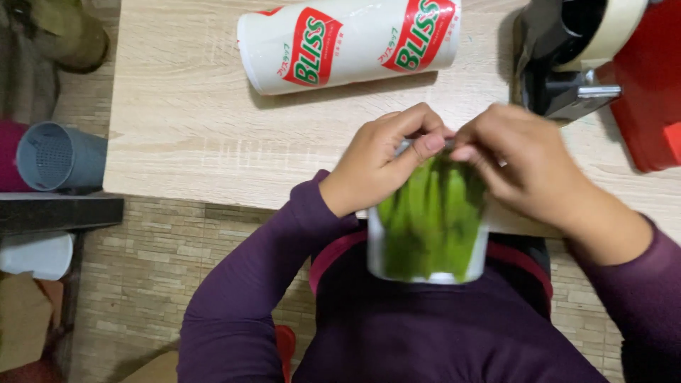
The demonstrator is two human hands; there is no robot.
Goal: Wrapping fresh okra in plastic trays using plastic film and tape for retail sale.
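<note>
Closest in, against the purple-sleeved body, a clear bag of green pods [429, 227] hangs over the near edge of the worktop [184, 120], its white-edged bottom low and its mouth raised between both hands. Held that way, the pods seem to settle downward and leave the top free to be gathered. The left hand [376, 167] pinches the bag's mouth, fingers narrow and closed on the film; the right hand [528, 167] meets it from the other side, fingers closed on the same rim. Farther off, a white roll package with red-and-green oval labels [351, 42] lies on its side across the worktop. At the far right stands a dark tape dispenser with a cream roll [574, 50], beside something red [649, 99].
</note>
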